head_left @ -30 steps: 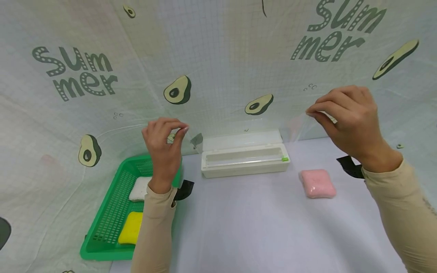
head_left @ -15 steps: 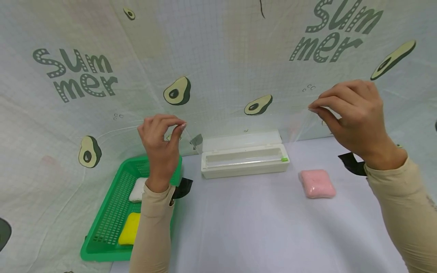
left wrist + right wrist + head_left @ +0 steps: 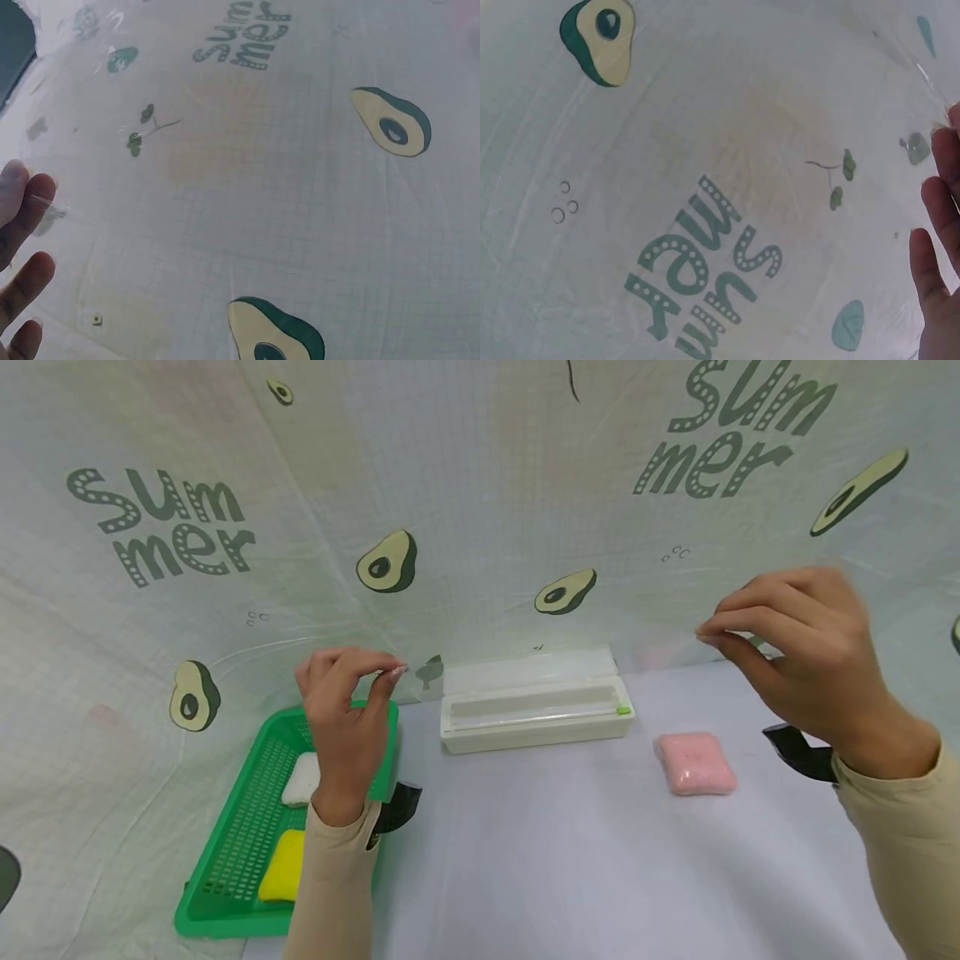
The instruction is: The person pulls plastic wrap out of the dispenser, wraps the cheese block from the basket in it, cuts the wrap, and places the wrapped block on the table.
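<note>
My left hand [image 3: 348,718], raised above the green basket, pinches a clear plastic film between thumb and index finger. The film [image 3: 60,214] glints at those fingertips in the left wrist view. On the other side, my right hand [image 3: 813,660] pinches with thumb and fingers too, and a film crease [image 3: 928,79] runs to its fingertips in the right wrist view. Most of the film between the hands is too transparent to make out. Behind and below it lies a long white cling film dispenser [image 3: 536,739], its lid [image 3: 528,668] raised and a green slider [image 3: 623,711] at its right end.
A pink, shiny rounded block [image 3: 697,764] lies on the white tabletop [image 3: 555,852], right of the dispenser. The green basket [image 3: 225,922] at left holds a white block [image 3: 302,779] and a yellow block [image 3: 283,866]. An avocado-print curtain [image 3: 465,485] hangs behind.
Both hands have come down, and the right has also shifted rightward. The faint film streaks between the right fingers and the dispenser no longer show. Basket, dispenser and pink block have stayed put.
</note>
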A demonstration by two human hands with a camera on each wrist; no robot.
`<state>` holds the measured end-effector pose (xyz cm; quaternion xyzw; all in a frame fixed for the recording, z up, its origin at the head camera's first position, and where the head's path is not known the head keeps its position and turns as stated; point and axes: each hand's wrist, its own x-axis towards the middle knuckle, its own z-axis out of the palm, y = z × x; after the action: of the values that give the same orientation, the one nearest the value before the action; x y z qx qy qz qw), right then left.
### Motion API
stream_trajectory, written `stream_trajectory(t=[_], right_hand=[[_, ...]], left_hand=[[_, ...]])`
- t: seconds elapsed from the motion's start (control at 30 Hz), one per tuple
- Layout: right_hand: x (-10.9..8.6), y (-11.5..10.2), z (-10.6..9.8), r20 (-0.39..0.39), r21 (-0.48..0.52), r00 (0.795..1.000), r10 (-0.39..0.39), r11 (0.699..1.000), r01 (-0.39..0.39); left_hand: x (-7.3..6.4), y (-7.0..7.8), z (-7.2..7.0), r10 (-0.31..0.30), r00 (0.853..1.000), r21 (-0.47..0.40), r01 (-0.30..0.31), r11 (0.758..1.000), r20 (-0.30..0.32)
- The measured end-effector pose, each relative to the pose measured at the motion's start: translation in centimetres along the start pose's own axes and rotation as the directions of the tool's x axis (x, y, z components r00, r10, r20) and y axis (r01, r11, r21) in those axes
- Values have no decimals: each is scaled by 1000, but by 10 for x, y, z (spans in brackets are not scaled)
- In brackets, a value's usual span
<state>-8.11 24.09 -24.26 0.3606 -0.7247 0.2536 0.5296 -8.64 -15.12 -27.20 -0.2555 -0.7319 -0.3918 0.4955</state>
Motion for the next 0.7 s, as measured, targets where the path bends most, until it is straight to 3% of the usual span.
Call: stream_trajectory(t=[0.07, 0.17, 0.3, 0.43, 0.5, 0.57, 0.63, 0.7], right_hand=[[-5, -6, -5, 25, 46, 1000, -14, 999, 13], [-12, -13, -18, 123, 113, 992, -40, 993, 26], [-23, -20, -34, 254, 244, 962, -105, 969, 41], [-37, -26, -40, 328, 487, 925, -191, 874, 7], [-45, -30, -44, 400, 576, 888, -225, 815, -54], [-55, -34, -46, 474, 628, 841, -260, 770, -115], [-68, -39, -49, 565, 628, 775, -282, 756, -183], [-83, -43, -49, 634, 620, 714, -296, 747, -241]], left_hand=[[-8, 4, -4, 12, 1000, -20, -12, 1000, -7], [-22, 9, -10, 51, 999, -51, -52, 997, -11], [-42, 13, -21, 132, 991, -117, -129, 985, 18], [-61, 15, -36, 209, 967, -256, -167, 952, 144], [-70, 14, -45, 232, 942, -344, -141, 928, 241], [-80, 12, -52, 248, 906, -434, -81, 897, 344], [-92, 10, -59, 245, 854, -496, 18, 868, 460], [-105, 9, -66, 226, 785, -518, 138, 844, 577]])
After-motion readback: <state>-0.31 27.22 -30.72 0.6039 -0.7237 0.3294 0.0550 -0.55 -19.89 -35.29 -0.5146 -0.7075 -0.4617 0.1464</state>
